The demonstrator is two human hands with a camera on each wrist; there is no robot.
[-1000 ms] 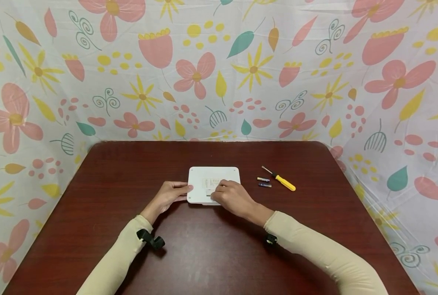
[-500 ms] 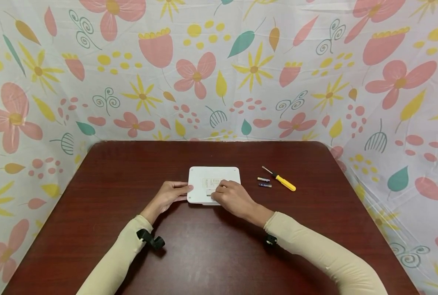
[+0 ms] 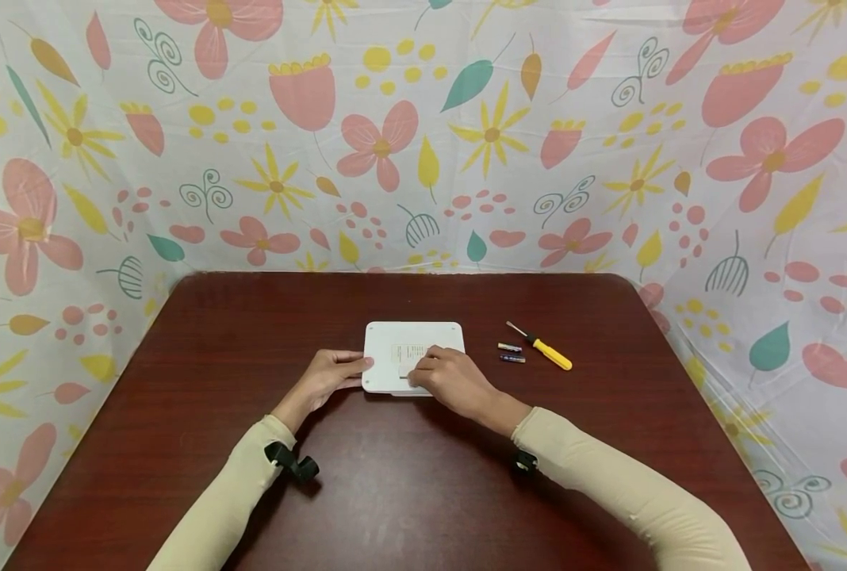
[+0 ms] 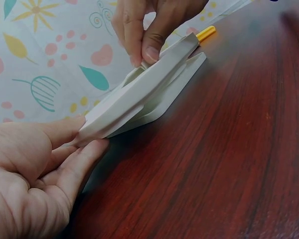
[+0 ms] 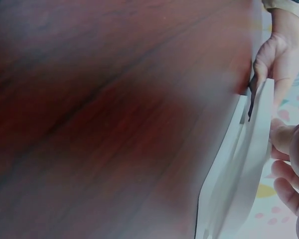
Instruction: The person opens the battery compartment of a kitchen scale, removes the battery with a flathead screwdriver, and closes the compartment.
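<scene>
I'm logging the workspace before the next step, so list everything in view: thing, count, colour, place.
white flat device: 1, white with a pale label, centre of the table, lying flat
batteries: 2, dark with a gold end, side by side, right of the device
screwdriver: 1, yellow handle and metal shaft, just right of the batteries
table: 1, dark red-brown wood grain, under everything
floral cloth: 1, white with pink, yellow and teal flowers, hung behind and beside the table
left hand: 1, beige sleeve, grip on the device's left edge, thumb and fingers around it
right hand: 1, beige sleeve, fingertips on a small tab near the device's near edge
wrist straps: 2, black, one on each forearm
</scene>
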